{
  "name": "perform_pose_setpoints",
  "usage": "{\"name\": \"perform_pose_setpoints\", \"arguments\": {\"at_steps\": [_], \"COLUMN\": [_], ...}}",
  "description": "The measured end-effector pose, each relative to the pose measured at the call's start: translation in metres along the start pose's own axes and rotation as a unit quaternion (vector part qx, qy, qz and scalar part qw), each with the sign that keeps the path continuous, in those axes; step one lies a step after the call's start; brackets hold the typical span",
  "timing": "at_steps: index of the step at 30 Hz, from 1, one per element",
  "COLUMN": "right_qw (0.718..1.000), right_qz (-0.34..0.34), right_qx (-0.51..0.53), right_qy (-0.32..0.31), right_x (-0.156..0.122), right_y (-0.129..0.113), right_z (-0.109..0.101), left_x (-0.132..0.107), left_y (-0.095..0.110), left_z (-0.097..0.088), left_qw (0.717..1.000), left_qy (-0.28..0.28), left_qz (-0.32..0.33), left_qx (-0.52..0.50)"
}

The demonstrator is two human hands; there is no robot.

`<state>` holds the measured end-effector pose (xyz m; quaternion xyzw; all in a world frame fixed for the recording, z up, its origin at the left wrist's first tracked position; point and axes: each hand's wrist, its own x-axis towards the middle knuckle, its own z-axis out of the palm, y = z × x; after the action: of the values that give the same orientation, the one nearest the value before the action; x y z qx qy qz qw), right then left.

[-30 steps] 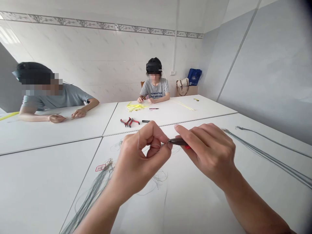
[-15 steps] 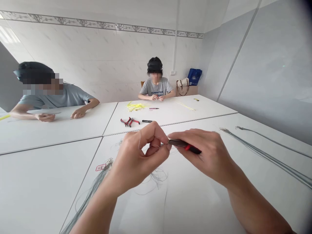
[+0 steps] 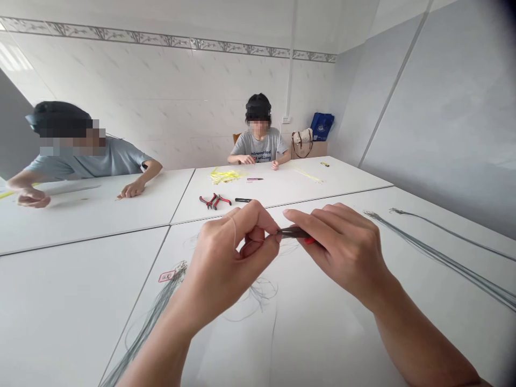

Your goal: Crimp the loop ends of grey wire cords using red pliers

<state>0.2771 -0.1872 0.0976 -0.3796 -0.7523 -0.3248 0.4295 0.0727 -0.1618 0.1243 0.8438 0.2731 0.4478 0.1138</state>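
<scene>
Right hand curled shut around slim black-and-red tool, its tip at the left hand's fingers. Left hand nearly closed, pinching thin wire (exact grip hidden by fingers). Loose wire tangle on white table beneath; grey wire bundles lie to either side. Farther off: red-handled pliers, yellow strands, seated person, second person, blue bag.
</scene>
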Motion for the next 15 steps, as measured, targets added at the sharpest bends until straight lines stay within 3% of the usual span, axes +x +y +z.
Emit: {"name": "perform_pose_setpoints", "arguments": {"at_steps": [5,7,9,12,15], "right_qw": [0.983,0.990,1.000,0.992,0.991], "right_qz": [0.036,0.027,-0.003,-0.048,-0.053], "right_qx": [0.157,0.121,0.026,-0.084,-0.082], "right_qy": [-0.090,-0.064,0.002,0.082,0.088], "right_x": [-0.001,0.000,0.001,0.003,0.003], "right_y": [0.004,0.003,0.002,0.001,0.001], "right_z": [-0.002,0.000,0.003,0.005,0.003], "left_x": [0.001,0.002,0.002,0.000,-0.001], "left_y": [-0.005,-0.002,0.003,0.010,0.011], "left_z": [-0.003,-0.003,-0.001,0.002,0.003], "left_qw": [0.999,1.000,0.999,0.997,0.998], "left_qy": [-0.024,-0.029,-0.022,-0.007,-0.005], "left_qz": [0.019,0.004,-0.021,-0.053,-0.046], "left_qx": [0.028,0.012,-0.017,-0.057,-0.049]}}
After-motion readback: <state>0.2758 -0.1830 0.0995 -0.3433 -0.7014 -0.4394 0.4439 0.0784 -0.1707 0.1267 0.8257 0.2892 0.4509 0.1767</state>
